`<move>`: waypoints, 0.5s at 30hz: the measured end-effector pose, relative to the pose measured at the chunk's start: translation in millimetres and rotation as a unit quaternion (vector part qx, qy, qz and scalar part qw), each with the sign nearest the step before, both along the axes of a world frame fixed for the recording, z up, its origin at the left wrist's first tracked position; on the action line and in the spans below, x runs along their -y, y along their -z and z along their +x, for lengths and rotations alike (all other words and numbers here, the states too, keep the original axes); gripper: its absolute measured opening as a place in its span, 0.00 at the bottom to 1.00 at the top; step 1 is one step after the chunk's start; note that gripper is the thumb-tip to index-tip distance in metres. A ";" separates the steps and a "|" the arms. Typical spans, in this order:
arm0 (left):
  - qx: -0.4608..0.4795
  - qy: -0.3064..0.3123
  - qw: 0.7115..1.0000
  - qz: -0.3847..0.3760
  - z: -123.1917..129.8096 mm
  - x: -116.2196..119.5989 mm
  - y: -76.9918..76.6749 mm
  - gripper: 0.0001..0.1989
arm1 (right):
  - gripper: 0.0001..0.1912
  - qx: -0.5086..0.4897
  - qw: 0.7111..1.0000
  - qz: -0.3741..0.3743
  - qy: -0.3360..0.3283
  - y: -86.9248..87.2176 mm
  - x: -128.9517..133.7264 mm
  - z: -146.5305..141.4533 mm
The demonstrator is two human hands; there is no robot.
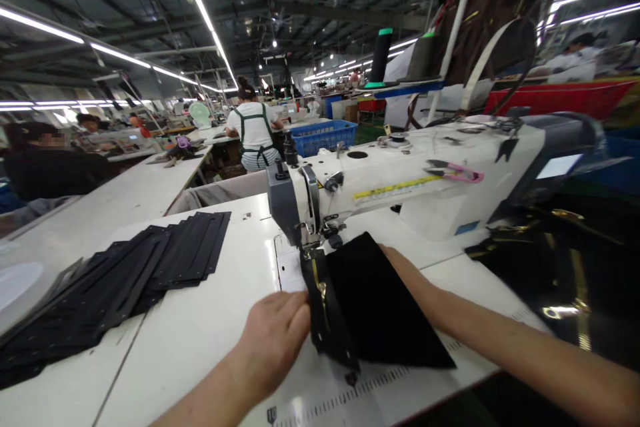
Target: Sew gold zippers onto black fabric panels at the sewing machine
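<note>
A white sewing machine [390, 173] stands on the white table, its needle area over the top end of a black strip [320, 307] with a gold zipper and pull. My left hand [275, 333] grips the strip's left edge, fingers pressed together. Beside the strip, partly against it, lies a black fabric piece [385, 313]. My right forearm reaches behind this fabric; the fingers of that hand are hidden by it. Pink-handled snips [460, 172] rest on the machine arm.
Overlapping black panels [185, 250] lie on the table [190, 340] at left. Black pieces with gold zippers [580, 267] are piled at right. A blue basket [325, 138] stands behind the machine. Thread cones [379, 60] stand above. Other people sit or stand farther back.
</note>
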State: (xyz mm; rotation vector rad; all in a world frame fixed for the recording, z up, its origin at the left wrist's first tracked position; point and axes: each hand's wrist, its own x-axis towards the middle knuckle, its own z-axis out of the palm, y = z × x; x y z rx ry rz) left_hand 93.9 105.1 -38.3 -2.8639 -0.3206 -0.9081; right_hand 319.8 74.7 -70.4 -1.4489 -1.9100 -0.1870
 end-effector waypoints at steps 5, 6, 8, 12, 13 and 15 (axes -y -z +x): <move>-0.046 0.022 0.991 -0.124 -5.8 11.4 16.0 0.12 | 0.17 -0.241 0.960 -0.120 -0.073 5.6 -12.8 26.9; -0.046 0.008 0.989 -0.141 -3.8 7.4 15.5 0.13 | 0.18 -0.293 0.944 -0.136 -0.066 6.8 -14.1 25.1; -0.055 -0.042 0.987 -0.145 3.2 -4.3 15.2 0.14 | 0.21 -0.345 0.924 -0.160 -0.042 7.4 -14.9 21.8; -0.089 -0.125 0.983 -0.104 19.3 -23.1 22.3 0.10 | 0.20 -0.375 0.902 -0.214 -0.033 4.1 -18.0 26.6; -0.097 -0.137 0.981 -0.092 22.2 -24.3 24.0 0.09 | 0.19 -0.375 0.899 -0.224 -0.040 3.6 -20.1 29.5; -0.110 -0.151 0.980 -0.070 26.0 -23.1 25.2 0.09 | 0.17 -0.349 0.906 -0.233 -0.048 3.5 -25.0 35.3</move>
